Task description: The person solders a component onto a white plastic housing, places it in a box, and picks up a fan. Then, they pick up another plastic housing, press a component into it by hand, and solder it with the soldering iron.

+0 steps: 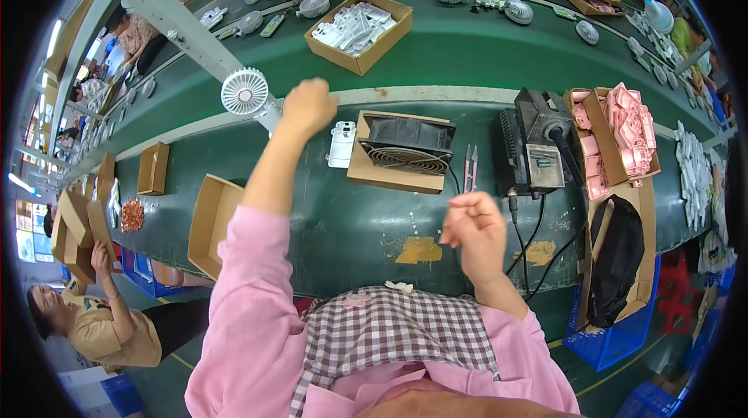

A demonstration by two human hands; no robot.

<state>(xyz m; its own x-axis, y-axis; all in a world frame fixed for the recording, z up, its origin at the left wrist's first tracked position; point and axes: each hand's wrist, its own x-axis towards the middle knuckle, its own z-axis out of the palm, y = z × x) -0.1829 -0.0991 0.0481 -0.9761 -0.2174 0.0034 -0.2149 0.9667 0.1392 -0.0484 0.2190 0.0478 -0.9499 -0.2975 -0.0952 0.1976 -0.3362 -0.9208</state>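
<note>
My left hand [309, 108] reaches over the far side of the bench, its fingers curled closed; whatever may be in them is hidden. Just left of it stands a white handheld fan [245, 92], its handle partly covered by my wrist. A white plastic casing [341, 144] lies to the right of my forearm. Nearer to me, my right hand [477, 235] hovers with fingers bent in and thumb close to them, and no object shows there. Beyond it lie pink-handled tweezers [471, 168]. Between the hands, a black cooling fan [408, 141] with a wire guard rests on a cardboard piece [370, 171].
A soldering station [538, 141] with black cables stands right, beside boxes of pink parts [628, 131]. An open carton [209, 225] sits left. Across a green conveyor [444, 56] are a box of white parts [357, 28] and several small fans. Other people work around.
</note>
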